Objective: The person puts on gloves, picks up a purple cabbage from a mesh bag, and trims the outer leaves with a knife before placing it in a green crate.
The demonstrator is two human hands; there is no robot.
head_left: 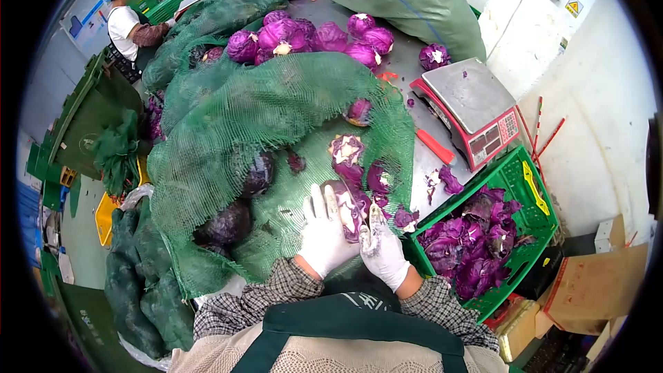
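Observation:
A trimmed red cabbage (pixel 350 208) with pale cut ribs is held between my two white-gloved hands, just above the green mesh. My left hand (pixel 326 238) presses its left side, fingers stretched upward. On its right side, my right hand (pixel 385 252) touches it with dark-stained fingertips. Just beyond lies another cabbage (pixel 346 150), its pale core facing up. Loose purple leaves (pixel 378 177) are scattered to the right. Darker cabbages (pixel 231 222) sit in the open mouth of a green mesh bag (pixel 255 107) at left. Part of the held cabbage is hidden by my fingers.
A green crate (pixel 542 231) of purple leaves stands at right, below a red weighing scale (pixel 476 100). A red-handled tool (pixel 435 146) lies beside the scale. Purple cabbages (pixel 283 36) are piled behind the bag. Another person (pixel 128 27) stands far left; cardboard boxes (pixel 597 287) are lower right.

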